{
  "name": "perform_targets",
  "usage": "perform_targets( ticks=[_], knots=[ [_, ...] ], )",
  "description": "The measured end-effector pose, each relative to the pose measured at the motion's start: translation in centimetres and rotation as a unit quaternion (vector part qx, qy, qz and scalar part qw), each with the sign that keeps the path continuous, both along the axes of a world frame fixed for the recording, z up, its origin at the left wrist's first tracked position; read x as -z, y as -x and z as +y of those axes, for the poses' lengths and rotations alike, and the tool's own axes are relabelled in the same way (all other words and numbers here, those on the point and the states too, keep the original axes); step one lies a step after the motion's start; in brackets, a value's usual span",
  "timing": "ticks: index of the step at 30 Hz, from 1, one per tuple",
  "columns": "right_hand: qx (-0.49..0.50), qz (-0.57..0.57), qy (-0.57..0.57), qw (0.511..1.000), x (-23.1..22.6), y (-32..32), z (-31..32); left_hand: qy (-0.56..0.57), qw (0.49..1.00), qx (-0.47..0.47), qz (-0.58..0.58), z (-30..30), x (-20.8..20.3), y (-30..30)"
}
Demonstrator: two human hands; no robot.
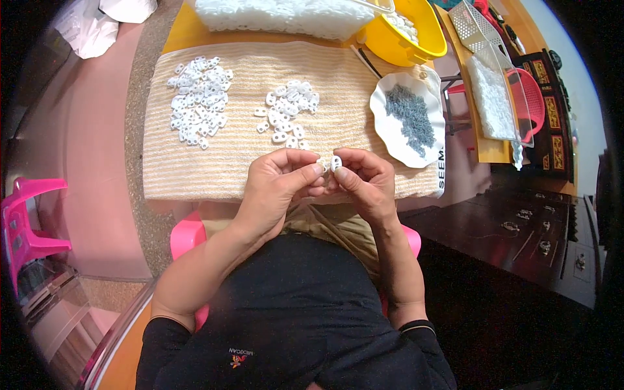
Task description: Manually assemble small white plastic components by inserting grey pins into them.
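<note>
Striped towelling [247, 65] covers the surface [174, 43], bearing a scalloped white plate [382, 112] of small grey pieces [409, 117]. Near its close edge, the right hand [369, 183] pinches a white holed oval piece [336, 162] between thumb and finger; the left hand [276, 179] is nearly closed at the fingertips, its hold too small to tell. The oval piece looks light, stiff, perhaps slippery, best held by its rim.
</note>
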State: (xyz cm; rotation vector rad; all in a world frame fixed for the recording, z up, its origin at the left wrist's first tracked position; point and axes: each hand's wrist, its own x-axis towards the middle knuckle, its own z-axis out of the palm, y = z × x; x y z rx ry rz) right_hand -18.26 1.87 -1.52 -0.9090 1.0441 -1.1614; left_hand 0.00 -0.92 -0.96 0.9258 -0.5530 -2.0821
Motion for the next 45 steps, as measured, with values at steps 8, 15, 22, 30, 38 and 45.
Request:
perform_targets(
  ticks=[8,15,22,30,38,45],
  knots=[
    [-0.003,0.013,-0.002,1.0,-0.2,-0.1,0.1,0.008,1.0,0.004,-0.004,0.0,0.1,0.0],
    [-0.009,0.008,-0.008,1.0,-0.7,-0.4,0.2,0.015,1.0,0.008,0.006,0.1,0.1,0.1],
    [-0.011,0.02,-0.008,1.0,-0.5,-0.2,0.3,0.017,1.0,0.003,0.015,0.2,0.3,0.2],
    [-0.019,0.036,0.007,0.999,-0.3,-0.1,0.3,-0.002,1.0,0.012,0.012,0.3,0.1,0.2],
    [-0.014,-0.025,-0.012,1.0,-0.5,0.0,0.4,-0.04,0.996,0.028,0.071,0.2,-0.1,0.2],
    [-0.036,0.002,0.066,0.997,-0.1,0.6,0.5,-0.047,0.991,0.062,0.11,0.3,-0.4,0.1]
  ],
)
